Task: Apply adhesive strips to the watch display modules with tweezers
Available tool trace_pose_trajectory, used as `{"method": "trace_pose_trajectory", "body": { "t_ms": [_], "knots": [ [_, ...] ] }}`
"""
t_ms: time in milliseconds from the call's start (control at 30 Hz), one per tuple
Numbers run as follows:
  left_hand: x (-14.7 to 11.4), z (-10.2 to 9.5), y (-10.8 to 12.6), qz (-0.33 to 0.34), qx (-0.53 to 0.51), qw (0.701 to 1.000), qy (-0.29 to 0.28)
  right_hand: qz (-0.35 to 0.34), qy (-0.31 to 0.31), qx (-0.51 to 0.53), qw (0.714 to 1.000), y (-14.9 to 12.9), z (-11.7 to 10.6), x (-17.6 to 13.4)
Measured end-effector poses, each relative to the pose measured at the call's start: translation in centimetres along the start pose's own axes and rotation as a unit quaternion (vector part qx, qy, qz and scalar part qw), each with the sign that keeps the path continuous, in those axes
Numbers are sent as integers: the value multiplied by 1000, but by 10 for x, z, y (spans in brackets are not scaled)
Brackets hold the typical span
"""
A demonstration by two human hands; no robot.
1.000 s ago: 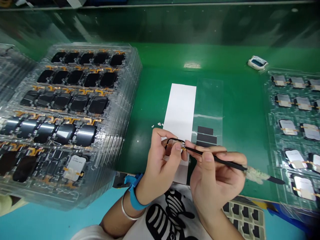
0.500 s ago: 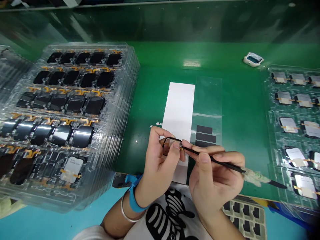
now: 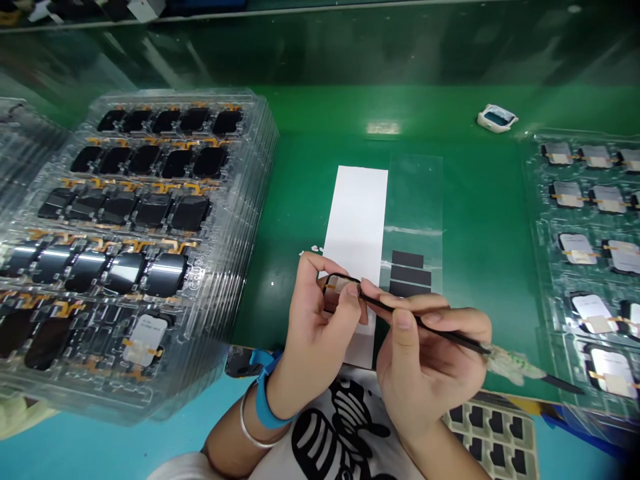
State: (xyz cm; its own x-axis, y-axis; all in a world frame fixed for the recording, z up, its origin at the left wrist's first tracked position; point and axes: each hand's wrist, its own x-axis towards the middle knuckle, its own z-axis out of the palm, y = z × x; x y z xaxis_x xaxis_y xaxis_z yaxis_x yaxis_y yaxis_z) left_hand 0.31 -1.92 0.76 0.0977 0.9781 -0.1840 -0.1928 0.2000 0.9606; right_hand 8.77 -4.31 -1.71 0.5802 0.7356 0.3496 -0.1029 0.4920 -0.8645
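Observation:
My left hand is closed on a small display module, with a black rim, a pale back and a bit of orange flex. My right hand pinches a slim black tool, probably tweezers or a spudger, wrapped in tape near its rear end. The tool's front tip meets the edge of the module beside my left thumb; the exact contact is hidden by my fingers. Beneath the hands lies a white paper strip. Next to it is a clear film carrying black rectangular strips.
Stacked clear trays of black display modules rise on the left. Another clear tray with modules showing pale backs stands on the right. A white watch-like frame lies at back right. Below the bench edge is a beige compartment tray.
The tool's rear end has swung slightly right and down with my right hand. My left hand keeps its hold on the module. The view has shifted a little.

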Motion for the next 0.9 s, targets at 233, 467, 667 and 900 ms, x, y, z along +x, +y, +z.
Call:
{"method": "trace_pose_trajectory", "body": {
  "t_ms": [233, 467, 667, 900],
  "knots": [
    [1, -1, 0, 4, 4, 1000, -16, 9, -4, 5, 1000, 0, 1, 0],
    [0, 0, 1, -7, -5, 1000, -11, 22, 0, 6, 1000, 0, 1, 0],
    [1, -2, 0, -6, -9, 1000, -10, 36, -14, 21, 999, -2, -2, 0],
    [2, -11, 0, 13, -29, 996, -81, 45, -2, 72, 996, -2, -6, 2]
  ]
}}
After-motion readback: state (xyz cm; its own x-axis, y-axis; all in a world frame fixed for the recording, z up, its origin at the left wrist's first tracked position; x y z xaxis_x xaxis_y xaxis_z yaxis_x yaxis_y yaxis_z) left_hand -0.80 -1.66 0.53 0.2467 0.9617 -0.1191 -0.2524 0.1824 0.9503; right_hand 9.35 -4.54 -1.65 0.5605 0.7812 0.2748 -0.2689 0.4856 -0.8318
